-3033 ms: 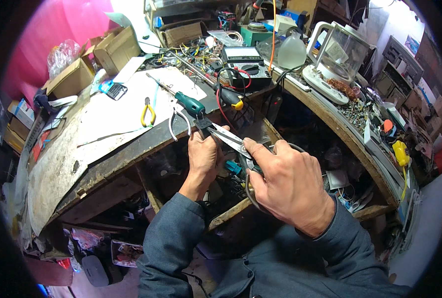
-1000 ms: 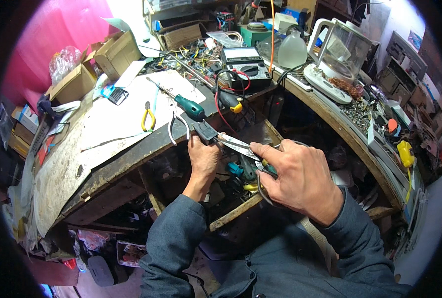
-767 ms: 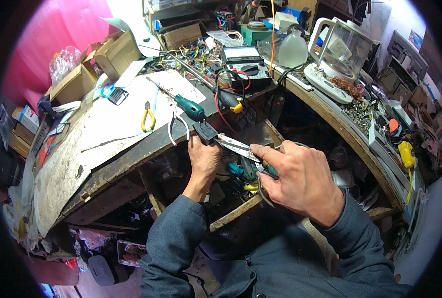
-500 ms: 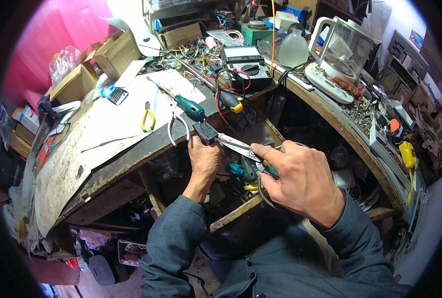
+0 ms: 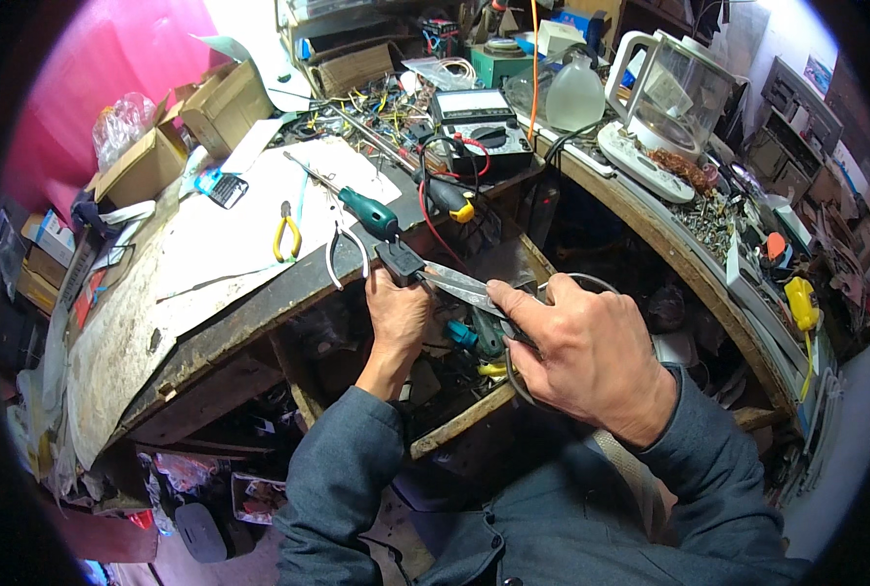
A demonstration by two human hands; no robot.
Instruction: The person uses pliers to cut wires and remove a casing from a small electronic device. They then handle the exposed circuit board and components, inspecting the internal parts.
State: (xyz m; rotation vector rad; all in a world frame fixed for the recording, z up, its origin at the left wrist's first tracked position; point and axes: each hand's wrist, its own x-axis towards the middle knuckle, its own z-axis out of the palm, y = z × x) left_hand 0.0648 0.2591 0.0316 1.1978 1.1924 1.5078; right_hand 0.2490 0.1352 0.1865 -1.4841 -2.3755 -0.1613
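Note:
My left hand [image 5: 396, 313] is closed around a black power plug [image 5: 401, 261], holding it up at the bench's front edge with its pins pointing away from me. In my closed right hand [image 5: 596, 356] is a pair of scissors [image 5: 462, 285]. Their metal blades reach left to the plug's near side; whether they touch the plug or its cord I cannot tell. My right hand hides most of the scissors' handles. A grey cable [image 5: 521, 383] loops beside that hand. Just beyond the plug lie a green-handled screwdriver [image 5: 368, 213] and white-handled pliers [image 5: 345, 256].
Below my hands is an open drawer [image 5: 464, 420] with tools in it. Yellow-handled pliers [image 5: 286, 234] lie on the bench's white sheet. A multimeter [image 5: 484, 132] stands behind, with scattered wires. On the right side bench are a glass kettle [image 5: 674, 98] and heaped small metal parts [image 5: 718, 215].
The scissors have turned slightly, so their blades catch less light. Both hands hold the same things and have shifted only a little.

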